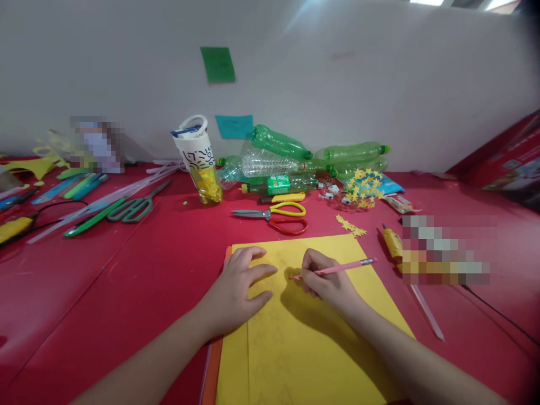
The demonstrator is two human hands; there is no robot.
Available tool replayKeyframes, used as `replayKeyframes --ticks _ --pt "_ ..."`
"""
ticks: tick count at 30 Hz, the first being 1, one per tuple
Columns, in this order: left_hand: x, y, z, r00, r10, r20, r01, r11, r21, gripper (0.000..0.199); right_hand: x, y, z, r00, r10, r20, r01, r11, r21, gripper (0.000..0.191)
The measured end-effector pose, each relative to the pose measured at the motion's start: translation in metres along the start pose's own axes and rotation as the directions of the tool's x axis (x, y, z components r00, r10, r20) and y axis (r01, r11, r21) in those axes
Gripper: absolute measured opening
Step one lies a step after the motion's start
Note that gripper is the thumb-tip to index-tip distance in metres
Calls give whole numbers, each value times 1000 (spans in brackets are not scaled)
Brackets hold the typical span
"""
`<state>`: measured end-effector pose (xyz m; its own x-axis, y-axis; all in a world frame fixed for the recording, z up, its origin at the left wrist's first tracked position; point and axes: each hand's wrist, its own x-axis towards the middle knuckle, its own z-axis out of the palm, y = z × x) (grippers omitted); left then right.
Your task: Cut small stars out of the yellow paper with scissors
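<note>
Faint pencilled stars (276, 336) drawn, lower middle, on flat yellow paper (329, 360) | right side seems undrawn | long pink pencil (348, 266) pinched by right hand (331, 281) | left hand (238, 288): fingers spread

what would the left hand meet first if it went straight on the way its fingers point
Likely the right hand or the pink pencil it holds, across the yellow paper from the left hand; depth leaves unclear which comes first.

Head-worn view, facing forward and down, close above hands (239, 288)
</note>
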<state>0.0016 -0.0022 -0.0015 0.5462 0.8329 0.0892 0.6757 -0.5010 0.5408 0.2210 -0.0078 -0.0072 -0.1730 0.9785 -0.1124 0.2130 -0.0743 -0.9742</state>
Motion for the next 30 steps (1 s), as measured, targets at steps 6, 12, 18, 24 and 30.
replayKeyframes --ticks 6,12,18,24,30 --pt "1 -1 0 1000 7 -8 -7 1000 -3 35 -2 -1 0 1000 -17 4 17 1000 5 15" --pt "0 0 -1 1000 -1 -2 1 1000 -12 35 0 -3 0 999 -33 10 33 999 -16 14" --pt "1 1 -1 1000 -4 -5 4 1000 -18 35 -1 -2 1 1000 7 13 -7 1000 -20 14" --pt "0 1 0 1000 -2 -6 2 1000 -17 35 -2 4 3 998 -40 54 40 999 -12 12" --pt "1 0 0 1000 5 -15 -5 1000 -17 36 -2 3 4 995 -72 64 76 995 -62 12"
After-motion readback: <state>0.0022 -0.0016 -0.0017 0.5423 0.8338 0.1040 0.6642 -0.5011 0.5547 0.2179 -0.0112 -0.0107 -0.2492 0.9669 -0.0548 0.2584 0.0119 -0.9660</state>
